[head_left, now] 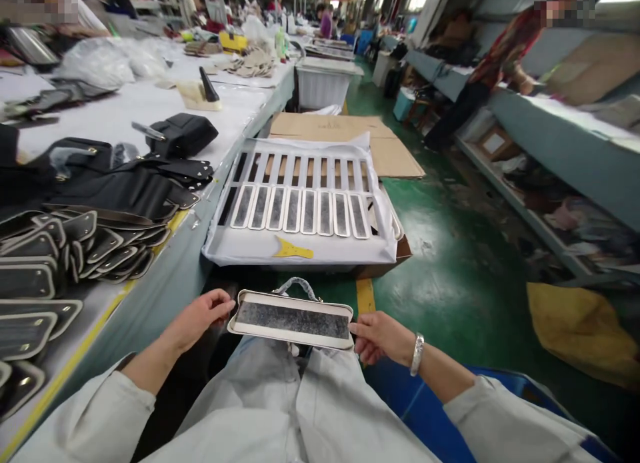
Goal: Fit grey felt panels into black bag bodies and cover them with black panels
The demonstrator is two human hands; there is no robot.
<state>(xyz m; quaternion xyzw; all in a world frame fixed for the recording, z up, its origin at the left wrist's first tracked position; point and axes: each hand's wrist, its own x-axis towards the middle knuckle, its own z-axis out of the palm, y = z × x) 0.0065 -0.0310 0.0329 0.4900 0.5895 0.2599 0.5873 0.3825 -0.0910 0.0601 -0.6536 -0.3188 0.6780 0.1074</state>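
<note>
Over my lap is a small cream handbag [295,318], with a long dark grey strip along its upturned face and a plastic-wrapped handle [303,288] at its far side. My left hand [207,313] pinches the left end of the bag between thumb and fingers. At the opposite end, my right hand [377,335] grips the corner, its fingers curled. Just ahead, a white-covered frame [325,251] carries a row of cream panels with dark grey centres [293,210]. A yellow piece [293,248] lies on the frame's near edge.
Black bag parts [115,190] and several pale-edged dark panels [30,276] cover the table at left. Flat cardboard [345,133] lies beyond the frame. A blue bin [430,410] is by my right side, and a yellow sack [580,330] on the floor. Another person leans over the right-hand bench.
</note>
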